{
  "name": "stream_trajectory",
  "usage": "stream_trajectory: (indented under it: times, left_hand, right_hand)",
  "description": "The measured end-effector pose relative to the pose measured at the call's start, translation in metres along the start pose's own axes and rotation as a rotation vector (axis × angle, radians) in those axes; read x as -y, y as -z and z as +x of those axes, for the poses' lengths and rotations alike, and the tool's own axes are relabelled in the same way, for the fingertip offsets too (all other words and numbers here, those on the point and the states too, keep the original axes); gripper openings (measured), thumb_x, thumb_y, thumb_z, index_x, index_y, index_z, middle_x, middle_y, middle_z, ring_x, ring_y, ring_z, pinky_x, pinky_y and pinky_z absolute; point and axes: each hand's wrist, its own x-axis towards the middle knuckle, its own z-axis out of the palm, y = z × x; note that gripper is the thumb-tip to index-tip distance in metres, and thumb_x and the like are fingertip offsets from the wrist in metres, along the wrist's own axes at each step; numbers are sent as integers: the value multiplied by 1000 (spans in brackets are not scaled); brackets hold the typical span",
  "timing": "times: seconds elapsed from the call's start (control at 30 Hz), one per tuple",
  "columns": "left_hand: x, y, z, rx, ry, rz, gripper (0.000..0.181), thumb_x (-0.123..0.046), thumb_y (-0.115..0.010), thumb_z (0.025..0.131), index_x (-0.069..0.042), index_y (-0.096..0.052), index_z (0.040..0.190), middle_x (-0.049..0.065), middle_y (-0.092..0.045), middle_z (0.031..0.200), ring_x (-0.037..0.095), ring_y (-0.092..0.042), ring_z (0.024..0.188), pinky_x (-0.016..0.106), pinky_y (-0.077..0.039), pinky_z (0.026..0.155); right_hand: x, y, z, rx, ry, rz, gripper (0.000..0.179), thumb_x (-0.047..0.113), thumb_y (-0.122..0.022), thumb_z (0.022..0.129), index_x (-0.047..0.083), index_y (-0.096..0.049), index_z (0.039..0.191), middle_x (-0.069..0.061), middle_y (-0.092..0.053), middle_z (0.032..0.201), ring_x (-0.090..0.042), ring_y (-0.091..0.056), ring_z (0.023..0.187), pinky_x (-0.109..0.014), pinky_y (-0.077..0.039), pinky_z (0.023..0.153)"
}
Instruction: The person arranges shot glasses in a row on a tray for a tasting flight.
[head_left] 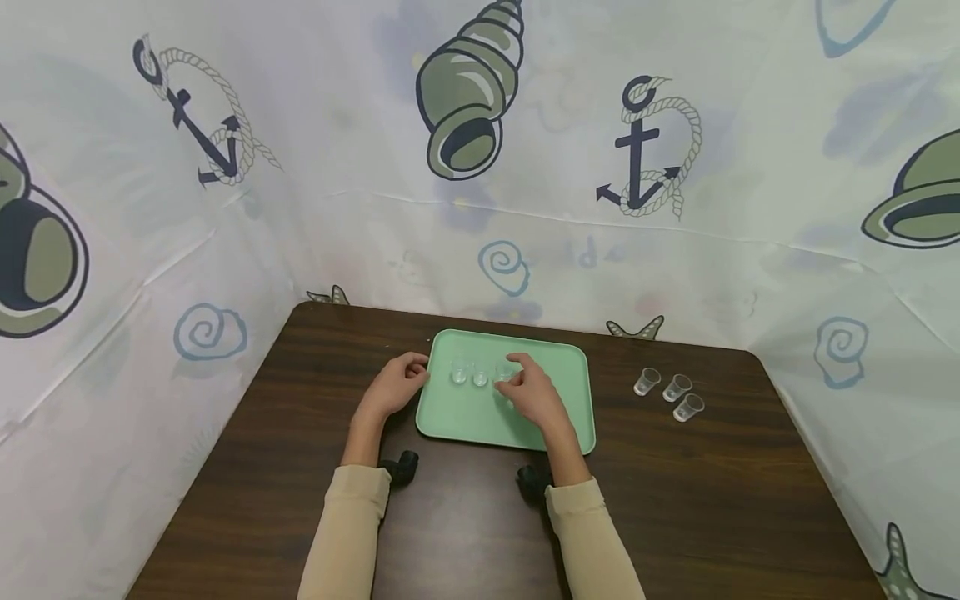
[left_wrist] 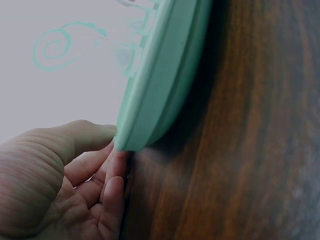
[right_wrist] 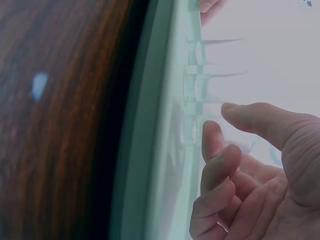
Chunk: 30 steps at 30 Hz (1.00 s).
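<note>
A green tray (head_left: 517,423) lies on the table. Three small clear plastic cups stand upright in a row on it: a left cup (head_left: 459,375), a middle cup (head_left: 480,377) and a right cup (head_left: 503,372). My left hand (head_left: 395,385) grips the tray's left rim, the thumb on the edge in the left wrist view. Around the right cup curve the thumb and fingers of my right hand (head_left: 534,396), partly hiding it. In the right wrist view that cup's base (right_wrist: 189,131) sits on the tray; exact finger contact is hard to see.
Three more clear cups (head_left: 677,387) stand in a loose group on the dark wooden table (head_left: 720,500), right of the tray. A patterned cloth wall (head_left: 555,275) encloses the table behind and at both sides.
</note>
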Motion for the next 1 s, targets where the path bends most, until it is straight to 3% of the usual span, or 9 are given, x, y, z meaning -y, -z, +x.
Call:
stream_trajectory:
  times: [0.23,0.4,0.87,1.0]
  left_hand:
    - [-2,1,-1,-4,0,6,44,-21,-55,113,-1,-54,153,20,-62,132,33,-60,118,50,-50,101]
    - [-4,1,0,-1,0,13,45,-22,-56,113,0,-55,152,20,-62,130,34,-60,117,50,-51,99]
    - [-1,-2,0,2,12,20,45,-21,-55,113,-1,-54,153,18,-61,130,31,-58,114,45,-49,95]
    - [-1,-2,0,-3,10,23,45,-21,-55,113,0,-54,153,18,-61,130,30,-58,113,45,-49,95]
  right_hand:
    - [-5,14,-10,-9,4,37,64,32,-71,105,15,-46,162,-11,-73,98,-23,-63,74,-35,-47,63]
    - [-13,28,-17,-22,15,60,65,37,-68,107,11,-45,162,-16,-75,99,-29,-67,81,-35,-47,65]
    - [-39,78,-30,-192,-45,101,70,37,-63,109,12,-33,167,-23,-74,106,-41,-71,101,-39,-49,73]
    - [-47,95,-30,-231,-54,50,70,40,-61,110,10,-33,167,-25,-74,107,-41,-71,100,-38,-49,76]
